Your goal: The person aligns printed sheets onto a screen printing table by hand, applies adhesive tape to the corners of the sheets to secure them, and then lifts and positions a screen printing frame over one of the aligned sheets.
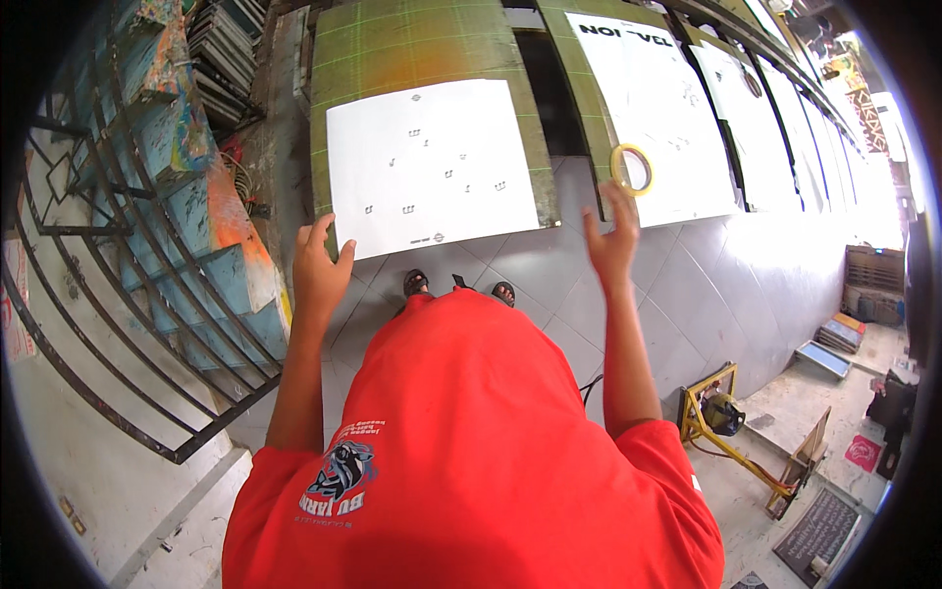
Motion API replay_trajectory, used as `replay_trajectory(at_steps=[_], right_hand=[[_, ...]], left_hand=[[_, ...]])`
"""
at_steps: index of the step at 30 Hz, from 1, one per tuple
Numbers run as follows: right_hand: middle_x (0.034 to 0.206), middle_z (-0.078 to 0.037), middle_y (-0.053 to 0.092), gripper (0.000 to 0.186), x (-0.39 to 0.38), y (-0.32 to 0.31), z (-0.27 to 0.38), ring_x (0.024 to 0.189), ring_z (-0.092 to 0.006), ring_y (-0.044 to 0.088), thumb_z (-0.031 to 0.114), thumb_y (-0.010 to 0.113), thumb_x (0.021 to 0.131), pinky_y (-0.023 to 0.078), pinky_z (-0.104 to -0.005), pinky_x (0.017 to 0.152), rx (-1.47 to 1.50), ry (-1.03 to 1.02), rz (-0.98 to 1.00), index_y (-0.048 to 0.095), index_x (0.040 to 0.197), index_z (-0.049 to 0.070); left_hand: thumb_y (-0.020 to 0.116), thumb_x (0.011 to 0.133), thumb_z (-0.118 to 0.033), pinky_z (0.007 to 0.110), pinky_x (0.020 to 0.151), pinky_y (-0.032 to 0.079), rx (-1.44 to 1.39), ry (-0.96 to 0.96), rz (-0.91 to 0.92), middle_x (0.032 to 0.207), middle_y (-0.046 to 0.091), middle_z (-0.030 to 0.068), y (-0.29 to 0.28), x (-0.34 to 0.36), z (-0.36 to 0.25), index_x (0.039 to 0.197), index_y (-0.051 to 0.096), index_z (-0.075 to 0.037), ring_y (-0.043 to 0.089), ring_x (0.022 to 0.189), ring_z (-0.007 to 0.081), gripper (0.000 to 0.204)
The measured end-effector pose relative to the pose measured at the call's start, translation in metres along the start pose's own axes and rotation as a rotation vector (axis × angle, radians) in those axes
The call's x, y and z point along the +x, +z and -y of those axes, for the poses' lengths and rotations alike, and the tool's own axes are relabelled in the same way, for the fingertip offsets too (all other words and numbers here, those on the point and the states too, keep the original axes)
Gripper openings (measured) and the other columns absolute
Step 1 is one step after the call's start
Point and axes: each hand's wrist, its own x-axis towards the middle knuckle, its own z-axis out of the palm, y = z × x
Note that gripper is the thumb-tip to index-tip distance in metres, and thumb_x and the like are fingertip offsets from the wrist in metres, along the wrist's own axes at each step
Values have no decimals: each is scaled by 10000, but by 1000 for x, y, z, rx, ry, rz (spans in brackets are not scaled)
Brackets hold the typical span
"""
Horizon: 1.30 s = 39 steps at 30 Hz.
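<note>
A white sheet (pixel 432 167) with small scattered dark marks lies on a green gridded board (pixel 412 44) before me. My left hand (pixel 322 270) is at the sheet's near left corner, thumb apart from the fingers, holding nothing. Off to the right, my right hand (pixel 614 236) is raised with thumb and fingers spread. Its fingertips overlap the near edge of a yellow tape roll (pixel 647 165); I cannot tell whether they touch it. That roll appears against a second white sheet (pixel 677 118) on the neighbouring board.
More sheet-covered boards (pixel 746 123) run off to the right, with dark gaps between. A black metal railing (pixel 182 447) and paint-stained blue steps (pixel 201 304) are on the left. A yellow-framed device (pixel 721 402) stands on the floor at right, near a wooden crate (pixel 873 270).
</note>
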Motion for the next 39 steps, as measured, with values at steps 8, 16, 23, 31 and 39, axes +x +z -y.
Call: replay_trajectory(at_steps=[8, 16, 23, 31, 39], right_hand=[[1467, -230, 359, 346, 52, -40, -96, 1389, -419, 271, 230, 684, 831, 282, -484, 1107, -434, -31, 286, 656, 1161, 127], [1407, -185, 458, 201, 71, -84, -63, 1305, -395, 416, 66, 650, 826, 382, -449, 1048, -221, -146, 353, 681, 1023, 91], [1384, -164, 474, 277, 25, -145, 53, 1253, -359, 480, 94, 696, 805, 450, -417, 976, 335, -395, 1078, 655, 1078, 68], [1288, -157, 545, 730, -29, -87, 28, 1177, -246, 548, 337, 785, 777, 438, -387, 992, 1077, 285, 1248, 472, 1324, -31], [1116, -71, 601, 571, -42, -69, 74, 1014, -147, 581, 130, 792, 778, 477, -305, 931, 1115, 506, 1105, 523, 1252, -39]], left_hand=[[705, 801, -185, 340, 798, 500, -555, 298, 545, 1134, 567, 88, 27, -3, -178, 1191, 577, -59, 577, 880, 229, 430], [699, 812, -266, 406, 947, 447, -406, 616, 504, 1308, 465, 158, 72, -41, -237, 1258, 535, -87, 519, 1149, 316, 507], [650, 848, -270, 401, 898, 421, -380, 509, 535, 1025, 575, 147, 36, -62, -253, 1155, 578, -74, 559, 978, 304, 372], [581, 891, -221, 441, 834, 412, -601, 309, 818, 818, 599, 140, -6, -94, -228, 902, 615, -17, 553, 845, 319, 207], [593, 879, -208, 422, 923, 415, -503, 348, 777, 717, 591, 126, -25, -85, -189, 926, 632, -36, 569, 732, 318, 182]])
